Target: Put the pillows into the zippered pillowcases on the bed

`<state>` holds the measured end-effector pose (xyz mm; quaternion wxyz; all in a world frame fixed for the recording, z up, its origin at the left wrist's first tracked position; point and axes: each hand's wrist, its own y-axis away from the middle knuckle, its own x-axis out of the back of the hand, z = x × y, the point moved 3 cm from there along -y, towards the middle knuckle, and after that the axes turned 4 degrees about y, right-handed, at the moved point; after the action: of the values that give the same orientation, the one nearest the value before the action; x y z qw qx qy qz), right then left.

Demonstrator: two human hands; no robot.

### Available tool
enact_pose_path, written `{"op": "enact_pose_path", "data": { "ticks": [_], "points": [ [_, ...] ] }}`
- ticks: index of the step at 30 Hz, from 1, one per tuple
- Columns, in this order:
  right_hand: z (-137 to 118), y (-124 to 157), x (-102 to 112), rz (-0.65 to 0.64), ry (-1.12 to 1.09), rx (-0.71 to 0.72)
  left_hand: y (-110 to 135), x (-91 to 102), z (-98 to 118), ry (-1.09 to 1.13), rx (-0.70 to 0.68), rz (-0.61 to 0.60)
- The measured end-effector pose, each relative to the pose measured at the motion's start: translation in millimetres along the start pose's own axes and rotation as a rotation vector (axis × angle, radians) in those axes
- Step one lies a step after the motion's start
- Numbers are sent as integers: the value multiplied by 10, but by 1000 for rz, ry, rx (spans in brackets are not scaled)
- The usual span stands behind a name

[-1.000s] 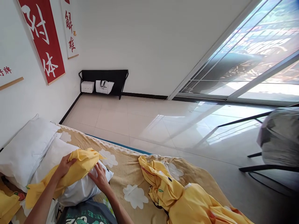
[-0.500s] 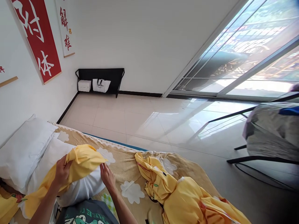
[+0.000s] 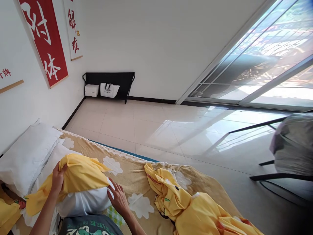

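Note:
A yellow cloth (image 3: 83, 174), pillowcase-like, lies bunched over a white pillow (image 3: 83, 204) on the bed. My left hand (image 3: 58, 179) is closed on the cloth's upper left part, with the fabric gathered at the thumb. At the cloth's right edge, my right hand (image 3: 119, 197) has its fingers apart, with fingertips by the edge and a bit of white pillow; whether they touch is hard to tell. A loose corner of the cloth points right above that hand. From my left hand the cloth trails down toward the lower left, where part of it is hidden by my forearm.
Another white pillow (image 3: 31, 151) leans at the bed's head. A crumpled yellow printed cover (image 3: 195, 209) lies on the tan cloud-pattern sheet (image 3: 140, 204). A chair with a plastic-wrapped seat (image 3: 293, 147) stands right. A black rack (image 3: 110, 76) holds a white bag (image 3: 109, 90) and box.
My right hand has let go of the cloth's corner and moved slightly down, its fingers spreading. My left hand has shifted a little left, and the cloth now lies flatter over the pillow.

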<state>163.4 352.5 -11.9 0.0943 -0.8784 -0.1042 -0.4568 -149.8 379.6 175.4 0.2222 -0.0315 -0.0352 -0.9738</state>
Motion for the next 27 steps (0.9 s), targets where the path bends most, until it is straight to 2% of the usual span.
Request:
{"op": "enact_pose_path", "data": {
  "ticks": [3,6,9,13,17,21,23,27],
  "points": [
    [-66,-63,-109,-15,-156,-39,-1,-55,106,-137,-11,-131],
    [-127,-174,-251,26,-221,-95,-11,-81,170,-194,-13,-272],
    [-145,-257,-337,96,-237,-124,-40,44,170,-369,-37,-365],
    [-97,-261,-364,182,-220,-160,-65,340,38,-671,-44,-392],
    [-76,-183,-345,228,-161,-137,-13,430,-213,-768,-33,-449],
    [-84,-55,-250,180,-133,-16,46,393,-462,-771,-70,-440],
    [-29,-6,-174,94,-138,31,57,400,-571,-754,-76,-408],
    [253,-22,-32,-63,-168,-83,60,401,-715,-736,-70,-362]
  ]
}}
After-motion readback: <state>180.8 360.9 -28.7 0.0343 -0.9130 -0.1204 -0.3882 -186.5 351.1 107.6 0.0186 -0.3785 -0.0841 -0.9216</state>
